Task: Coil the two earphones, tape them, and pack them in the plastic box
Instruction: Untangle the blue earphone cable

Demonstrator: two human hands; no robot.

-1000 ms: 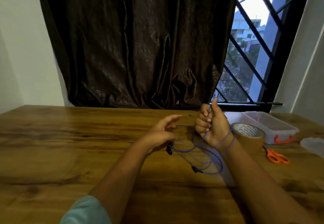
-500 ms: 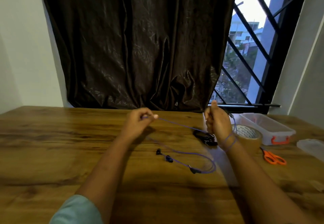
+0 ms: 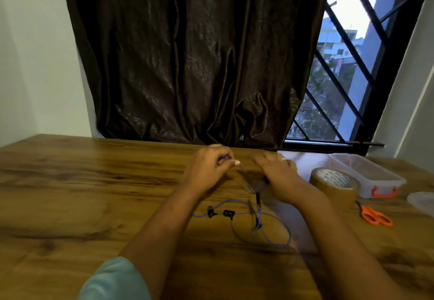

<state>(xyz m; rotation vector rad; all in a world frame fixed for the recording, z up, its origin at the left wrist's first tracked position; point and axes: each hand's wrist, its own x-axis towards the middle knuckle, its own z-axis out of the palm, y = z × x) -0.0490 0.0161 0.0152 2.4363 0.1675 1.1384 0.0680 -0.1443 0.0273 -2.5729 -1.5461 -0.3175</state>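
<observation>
Moved since half a second ago: our hands have closed in on each other, so the stretch of cord that ran taut between them now sags, and more of it lies loose on the table (image 3: 94,194).
Left hand: our left hand (image 3: 209,170) pinches the purple cord (image 3: 245,178) between thumb and fingertips, raised a little off the wood.
Right hand: our right hand (image 3: 277,175) hovers palm down with fingers reaching forward. It is blurred and the cord passes beneath it, so we cannot tell whether it grips anything.
Earphone position: most of the cord sprawls in slack loops near us between our forearms, with the two black earbuds (image 3: 229,213) side by side at the left of the tangle.
Handling: we judge it light, limp and springy, likely to uncoil when released, and thin enough to snag or kink.
Where to hold: we would pinch the cord itself, keeping each turn trapped under a thumb, and not pull on the earbuds.
Waiting: the tape roll (image 3: 333,188), the plastic box (image 3: 380,185) and the scissors (image 3: 374,216) sit to our right, untouched.
</observation>
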